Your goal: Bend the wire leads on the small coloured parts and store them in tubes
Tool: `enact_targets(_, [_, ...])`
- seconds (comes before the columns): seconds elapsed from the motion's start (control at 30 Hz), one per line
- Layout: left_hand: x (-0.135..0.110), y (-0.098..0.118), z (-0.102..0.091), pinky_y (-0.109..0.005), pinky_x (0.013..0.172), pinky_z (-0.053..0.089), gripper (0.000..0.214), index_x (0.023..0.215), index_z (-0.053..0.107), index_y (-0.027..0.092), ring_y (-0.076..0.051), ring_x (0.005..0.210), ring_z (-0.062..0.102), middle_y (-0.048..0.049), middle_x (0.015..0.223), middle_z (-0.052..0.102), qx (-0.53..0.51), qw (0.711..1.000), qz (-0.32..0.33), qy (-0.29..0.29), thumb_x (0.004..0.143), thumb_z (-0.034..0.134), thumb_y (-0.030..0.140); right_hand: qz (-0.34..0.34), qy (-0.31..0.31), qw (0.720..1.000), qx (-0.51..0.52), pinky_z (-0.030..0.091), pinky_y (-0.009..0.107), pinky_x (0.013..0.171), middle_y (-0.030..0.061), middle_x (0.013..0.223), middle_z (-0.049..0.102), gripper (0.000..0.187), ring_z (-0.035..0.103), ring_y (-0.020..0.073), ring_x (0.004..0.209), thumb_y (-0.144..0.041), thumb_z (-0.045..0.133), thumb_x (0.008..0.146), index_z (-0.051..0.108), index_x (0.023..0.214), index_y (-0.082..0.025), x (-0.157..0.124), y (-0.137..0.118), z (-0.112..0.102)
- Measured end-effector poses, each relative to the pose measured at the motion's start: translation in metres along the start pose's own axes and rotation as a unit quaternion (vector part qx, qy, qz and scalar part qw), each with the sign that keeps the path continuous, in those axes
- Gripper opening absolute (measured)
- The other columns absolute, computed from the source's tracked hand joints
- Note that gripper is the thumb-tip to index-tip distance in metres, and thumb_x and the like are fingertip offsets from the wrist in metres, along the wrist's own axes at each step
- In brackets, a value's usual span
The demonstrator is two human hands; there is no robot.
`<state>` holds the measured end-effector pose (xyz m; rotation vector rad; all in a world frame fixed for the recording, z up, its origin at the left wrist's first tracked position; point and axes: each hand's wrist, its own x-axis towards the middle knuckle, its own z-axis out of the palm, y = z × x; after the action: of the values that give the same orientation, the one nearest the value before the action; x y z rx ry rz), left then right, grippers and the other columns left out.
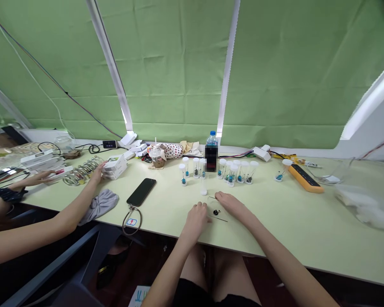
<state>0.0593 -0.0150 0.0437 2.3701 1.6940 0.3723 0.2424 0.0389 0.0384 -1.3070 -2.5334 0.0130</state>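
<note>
My left hand (196,218) rests on the table with its fingers curled together. From beside its fingertips a thin dark rod (220,219) sticks out to the right. Opposite it, my right hand (229,204) has its fingers closed around the end of a thin wire-like piece (211,198) that points left. Between both hands lies a small round black part (216,212). Just beyond them stands a small clear container with a white cap (204,192). Further back is a group of clear tubes (231,175) with white caps and blue or dark contents.
A phone (141,192) with a ring strap (132,220) lies left. Behind the tubes stands a blue-capped bottle (212,149); a lidded drink cup (156,157) is left of it. A yellow power strip (305,178) and a plastic bag (365,204) lie right. A co-worker's hand (97,172) touches white boxes (114,167).
</note>
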Motion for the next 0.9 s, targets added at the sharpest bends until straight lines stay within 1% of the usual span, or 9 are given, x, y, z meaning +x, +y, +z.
enact_targets(0.07, [-0.001, -0.006, -0.007, -0.033, 0.072, 0.042, 0.034, 0.102, 0.056, 0.015, -0.027, 0.087, 0.058, -0.0119, 0.092, 0.06, -0.039, 0.999, -0.006, 0.023, 0.08, 0.058, 0.041, 0.012, 0.021, 1.0, 0.02, 0.04, 0.027, 0.061, 0.0042, 0.082, 0.058, 0.018, 0.056, 0.0169, 0.068, -0.008, 0.037, 0.086, 0.05, 0.087, -0.02, -0.003, 0.005, -0.008])
enact_targets(0.13, [0.003, -0.015, -0.016, -0.034, 0.077, 0.042, 0.039, 0.106, 0.055, 0.016, -0.026, 0.09, 0.058, -0.0115, 0.094, 0.061, -0.081, 0.994, -0.016, 0.068, 0.085, 0.048, 0.048, 0.029, 0.057, 0.996, 0.06, 0.04, 0.027, 0.063, 0.0039, 0.082, 0.059, 0.016, 0.056, 0.0167, 0.069, -0.016, 0.035, 0.09, 0.051, 0.088, -0.02, -0.004, 0.01, -0.02])
enact_targets(0.23, [0.022, -0.028, -0.025, -0.034, 0.085, 0.041, 0.035, 0.111, 0.052, 0.018, -0.023, 0.1, 0.056, -0.0107, 0.105, 0.059, -0.158, 0.969, -0.019, 0.187, 0.09, 0.039, 0.043, 0.045, 0.109, 0.989, 0.084, 0.04, 0.028, 0.066, 0.0049, 0.082, 0.06, 0.019, 0.057, 0.0173, 0.071, -0.022, 0.034, 0.092, 0.052, 0.09, -0.02, 0.0, 0.017, -0.042])
enact_targets(0.33, [0.053, -0.036, -0.025, -0.034, 0.092, 0.039, 0.035, 0.118, 0.046, 0.018, -0.021, 0.11, 0.052, -0.0099, 0.115, 0.057, -0.239, 0.937, 0.008, 0.254, 0.087, 0.05, 0.035, 0.056, 0.125, 0.991, 0.01, 0.038, 0.028, 0.065, 0.0074, 0.086, 0.059, 0.019, 0.056, 0.0186, 0.072, -0.019, 0.034, 0.091, 0.053, 0.091, -0.02, 0.014, 0.017, -0.067])
enact_targets(0.43, [0.081, -0.039, -0.014, -0.037, 0.096, 0.037, 0.049, 0.121, 0.044, 0.021, -0.022, 0.117, 0.048, -0.0097, 0.125, 0.053, -0.299, 0.924, 0.04, 0.236, 0.077, 0.064, 0.029, 0.046, 0.091, 0.992, -0.074, 0.035, 0.027, 0.061, 0.0086, 0.084, 0.058, 0.023, 0.055, 0.0182, 0.069, -0.005, 0.036, 0.085, 0.054, 0.087, -0.019, 0.034, 0.009, -0.088])
enact_targets(0.53, [0.092, -0.039, 0.0, -0.04, 0.095, 0.039, 0.051, 0.12, 0.044, 0.021, -0.022, 0.112, 0.053, -0.0093, 0.117, 0.058, -0.359, 0.911, 0.047, 0.197, 0.074, 0.066, 0.024, 0.012, 0.052, 0.991, -0.125, 0.034, 0.027, 0.059, 0.0097, 0.084, 0.058, 0.028, 0.055, 0.0177, 0.068, 0.005, 0.037, 0.079, 0.054, 0.083, -0.017, 0.055, -0.002, -0.099])
enact_targets(0.63, [0.09, -0.039, 0.009, -0.041, 0.093, 0.041, 0.043, 0.118, 0.046, 0.021, -0.021, 0.107, 0.055, -0.0088, 0.112, 0.061, -0.381, 0.907, 0.05, 0.169, 0.077, 0.06, 0.019, -0.026, 0.031, 0.989, -0.14, 0.035, 0.027, 0.058, 0.0101, 0.083, 0.058, 0.029, 0.056, 0.0178, 0.068, 0.006, 0.039, 0.078, 0.056, 0.081, -0.017, 0.071, -0.01, -0.096])
enact_targets(0.77, [0.085, -0.04, 0.012, -0.038, 0.089, 0.045, 0.042, 0.121, 0.045, 0.022, -0.019, 0.102, 0.057, -0.0088, 0.109, 0.061, -0.395, 0.904, 0.048, 0.156, 0.08, 0.055, 0.017, -0.063, 0.011, 0.989, -0.133, 0.037, 0.027, 0.058, 0.0108, 0.082, 0.059, 0.027, 0.057, 0.0179, 0.069, 0.004, 0.042, 0.078, 0.059, 0.08, -0.016, 0.084, -0.014, -0.083])
enact_targets(0.9, [0.087, -0.042, 0.013, -0.037, 0.086, 0.047, 0.043, 0.122, 0.044, 0.021, -0.018, 0.096, 0.059, -0.0088, 0.109, 0.059, -0.405, 0.9, 0.046, 0.157, 0.08, 0.054, 0.017, -0.063, 0.051, 0.994, -0.067, 0.039, 0.026, 0.061, 0.0092, 0.093, 0.059, 0.028, 0.057, 0.018, 0.076, -0.004, 0.04, 0.083, 0.062, 0.094, -0.018, 0.082, -0.011, -0.076])
